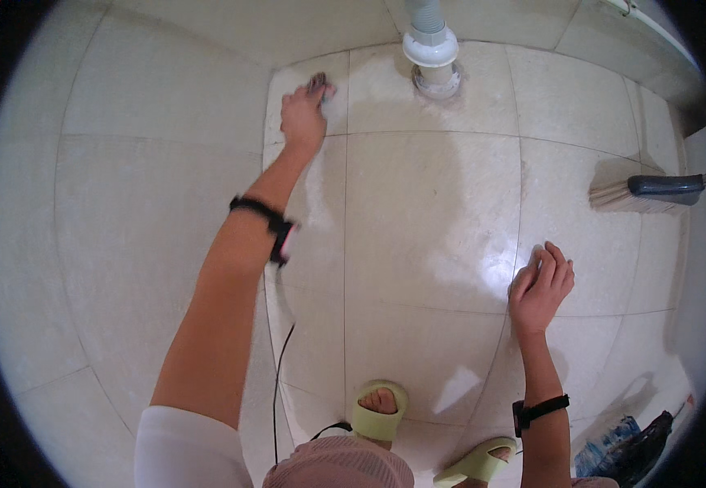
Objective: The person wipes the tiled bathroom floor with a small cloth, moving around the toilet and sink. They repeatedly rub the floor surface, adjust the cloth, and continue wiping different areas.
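My left hand (304, 118) reaches to the far left corner of the tiled floor. Its fingers are closed round a small dark object (318, 81), slightly blurred, whose kind I cannot make out. My right hand (542, 289) is over the floor at the right, fingers loosely bent and a little apart, with nothing visible in them. The cream floor tiles (418, 236) lie between my hands. To the right of my left hand, a white drain pipe (430, 50) enters the floor through a collar with a stained edge.
A broom (654, 191) with a dark head and pale bristles leans in at the right wall. Plastic bottles (605, 443) and a black bag (654, 439) lie at the lower right. A thin black cable (278, 382) runs along the floor's left side. My feet wear green slippers (379, 419).
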Available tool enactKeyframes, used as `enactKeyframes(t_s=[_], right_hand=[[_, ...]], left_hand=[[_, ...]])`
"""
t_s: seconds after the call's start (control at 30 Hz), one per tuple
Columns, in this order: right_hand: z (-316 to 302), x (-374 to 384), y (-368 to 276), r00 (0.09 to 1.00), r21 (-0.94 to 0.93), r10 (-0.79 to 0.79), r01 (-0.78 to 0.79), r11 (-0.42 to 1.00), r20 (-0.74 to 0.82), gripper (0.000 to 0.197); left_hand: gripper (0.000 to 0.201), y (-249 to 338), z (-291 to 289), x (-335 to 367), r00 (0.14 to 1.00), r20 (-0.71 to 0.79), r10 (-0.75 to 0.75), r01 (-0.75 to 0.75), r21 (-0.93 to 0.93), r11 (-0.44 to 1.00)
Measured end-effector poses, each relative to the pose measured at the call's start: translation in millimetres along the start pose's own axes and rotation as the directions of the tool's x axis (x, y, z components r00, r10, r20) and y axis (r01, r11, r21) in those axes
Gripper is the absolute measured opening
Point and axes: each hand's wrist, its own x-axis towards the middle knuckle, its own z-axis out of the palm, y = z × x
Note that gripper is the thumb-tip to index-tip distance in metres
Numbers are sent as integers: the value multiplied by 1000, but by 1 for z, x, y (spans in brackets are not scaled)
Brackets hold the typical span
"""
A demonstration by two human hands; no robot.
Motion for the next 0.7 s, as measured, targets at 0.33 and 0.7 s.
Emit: enactKeyframes(t_s=[0.33,0.7], right_hand=[[1,-1,1,1000,57,26,-26,998,3,31],[2,-4,7,995,170,-14,32,985,-100,30]], left_hand=[[50,227,-21,-135,993,-12,115,-112,-339,934],[48,3,-75,-182,961,-72,-266,244,-226,943]])
